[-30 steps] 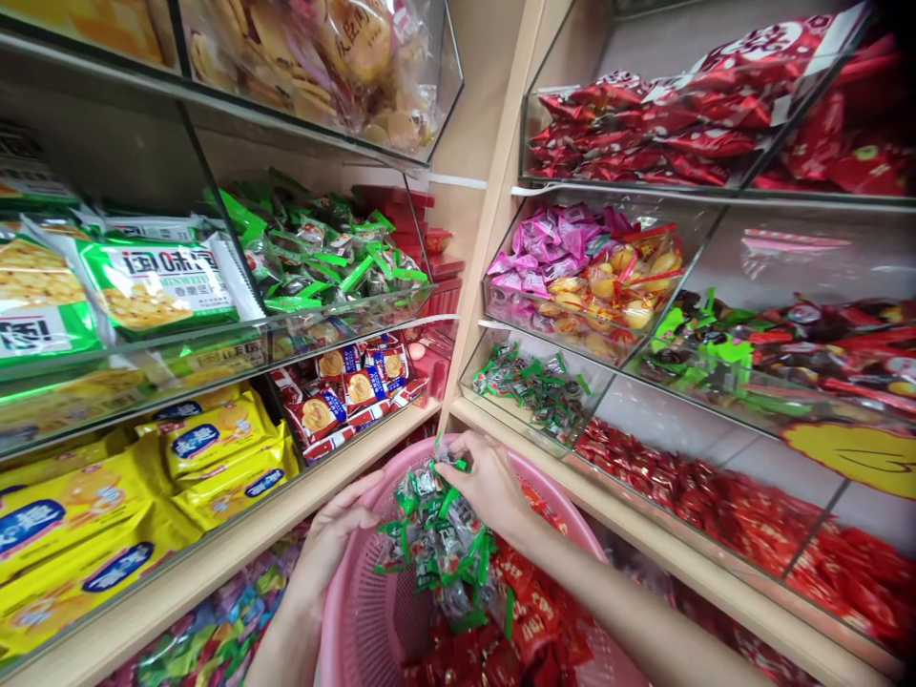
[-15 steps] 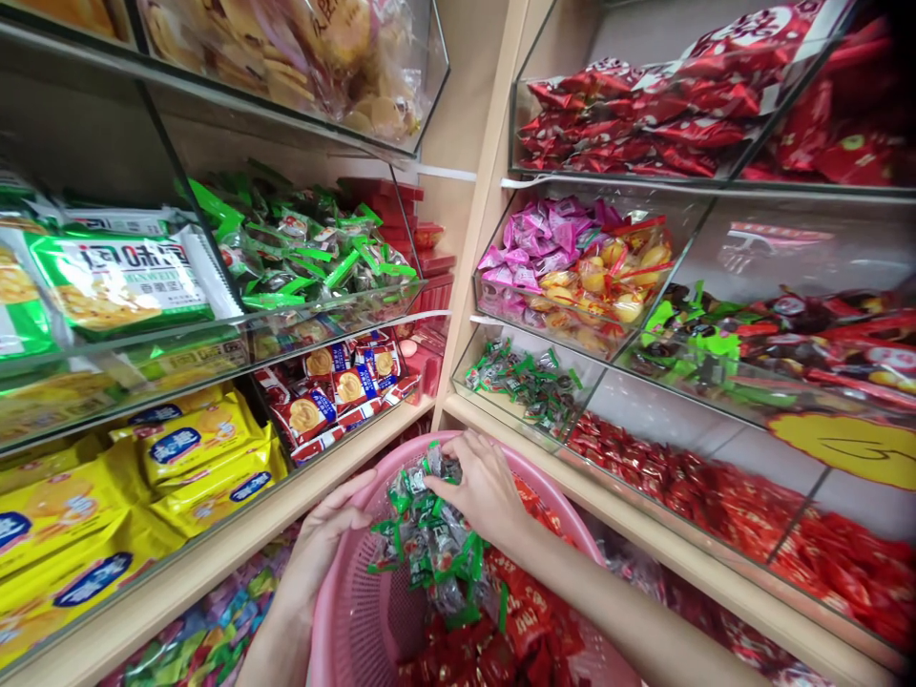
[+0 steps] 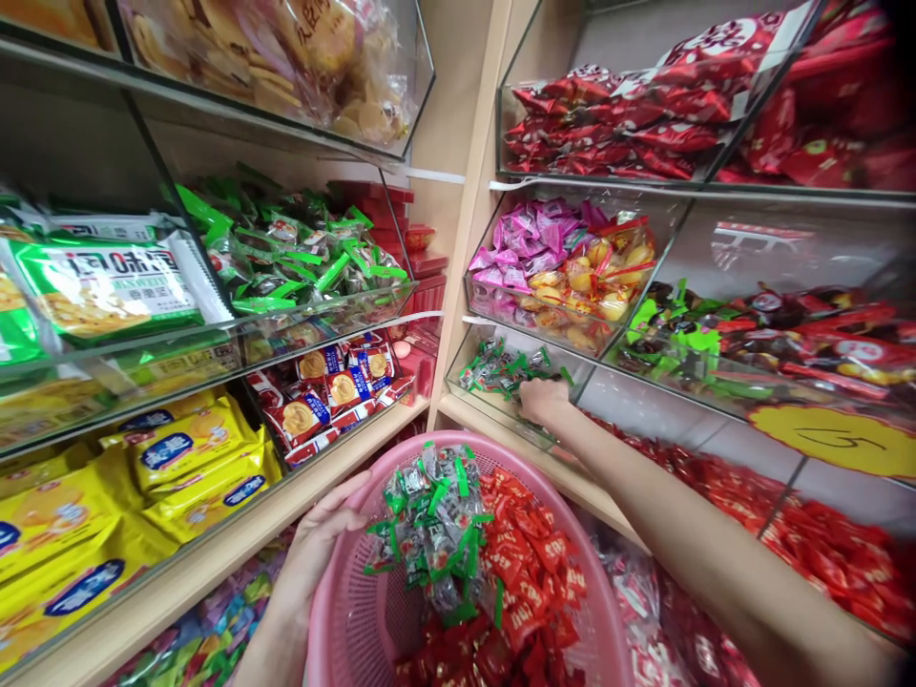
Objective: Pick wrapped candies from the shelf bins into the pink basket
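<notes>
My left hand (image 3: 319,546) grips the rim of a pink plastic basket (image 3: 358,630) held low in front of me. A heap of green-wrapped candies (image 3: 433,525) lies in the basket on top of red-wrapped candies (image 3: 533,572). My right hand (image 3: 542,399) reaches over the glass front of a clear bin (image 3: 493,405) on the right shelf, down among green-wrapped candies (image 3: 501,367) like those in the basket. Its fingers are curled into the pile and mostly hidden, so what they hold does not show.
Glass-fronted shelves stand on both sides. Left: yellow biscuit packs (image 3: 193,453), green snack bags (image 3: 107,286), green candies (image 3: 301,258). Right: pink and yellow sweets (image 3: 565,267), red packets (image 3: 630,124), and a bin of red candies (image 3: 822,553) below.
My right hand left the green candies in the basket and moved up and right into the clear bin on the shelf. The left hand stayed on the basket rim.
</notes>
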### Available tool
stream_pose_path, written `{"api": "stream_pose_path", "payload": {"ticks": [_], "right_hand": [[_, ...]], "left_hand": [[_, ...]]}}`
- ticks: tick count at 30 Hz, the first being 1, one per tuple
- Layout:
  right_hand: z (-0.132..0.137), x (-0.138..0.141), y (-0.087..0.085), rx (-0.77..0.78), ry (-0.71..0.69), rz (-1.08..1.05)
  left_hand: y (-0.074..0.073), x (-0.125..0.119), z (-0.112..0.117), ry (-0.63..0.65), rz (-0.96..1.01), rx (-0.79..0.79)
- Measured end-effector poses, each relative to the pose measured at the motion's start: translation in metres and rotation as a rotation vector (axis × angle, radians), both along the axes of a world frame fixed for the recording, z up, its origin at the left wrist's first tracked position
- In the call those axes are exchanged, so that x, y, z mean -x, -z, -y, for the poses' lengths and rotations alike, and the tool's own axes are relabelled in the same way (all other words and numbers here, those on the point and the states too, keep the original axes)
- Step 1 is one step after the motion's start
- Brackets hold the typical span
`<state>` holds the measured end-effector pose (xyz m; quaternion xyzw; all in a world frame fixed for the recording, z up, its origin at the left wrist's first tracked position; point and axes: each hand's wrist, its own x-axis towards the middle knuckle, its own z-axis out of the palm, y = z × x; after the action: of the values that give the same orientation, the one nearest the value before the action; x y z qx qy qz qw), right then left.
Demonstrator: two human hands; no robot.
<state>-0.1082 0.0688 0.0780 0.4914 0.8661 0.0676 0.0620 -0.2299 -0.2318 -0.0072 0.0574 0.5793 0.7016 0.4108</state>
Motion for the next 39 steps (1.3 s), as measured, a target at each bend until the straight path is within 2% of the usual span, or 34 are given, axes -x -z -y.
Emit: {"api": "stream_pose_path", "payload": {"ticks": [4, 7, 13, 26, 30, 39], "right_hand": [[-0.013, 0.0, 0.02, 0.08, 0.074, 0.061], [-0.017, -0.001, 0.026, 0.104, 0.082, 0.084], [-0.023, -0.002, 0.025, 0.136, 0.094, 0.112], [-0.031, 0.002, 0.024, 0.177, 0.117, 0.112], [-0.035, 0.003, 0.024, 0.193, 0.106, 0.109], [-0.027, 0.001, 0.024, 0.183, 0.113, 0.104]], "left_hand": [[0.003, 0.001, 0.0, -0.006, 0.008, -0.016], [0.003, 0.001, 0.0, -0.004, 0.016, -0.026], [0.002, 0.001, 0.0, -0.004, -0.032, -0.007], [0.001, -0.001, 0.0, 0.006, 0.036, -0.028], [0.001, 0.0, -0.001, -0.004, 0.003, -0.005], [-0.001, -0.001, 0.0, 0.007, 0.033, -0.027]]}}
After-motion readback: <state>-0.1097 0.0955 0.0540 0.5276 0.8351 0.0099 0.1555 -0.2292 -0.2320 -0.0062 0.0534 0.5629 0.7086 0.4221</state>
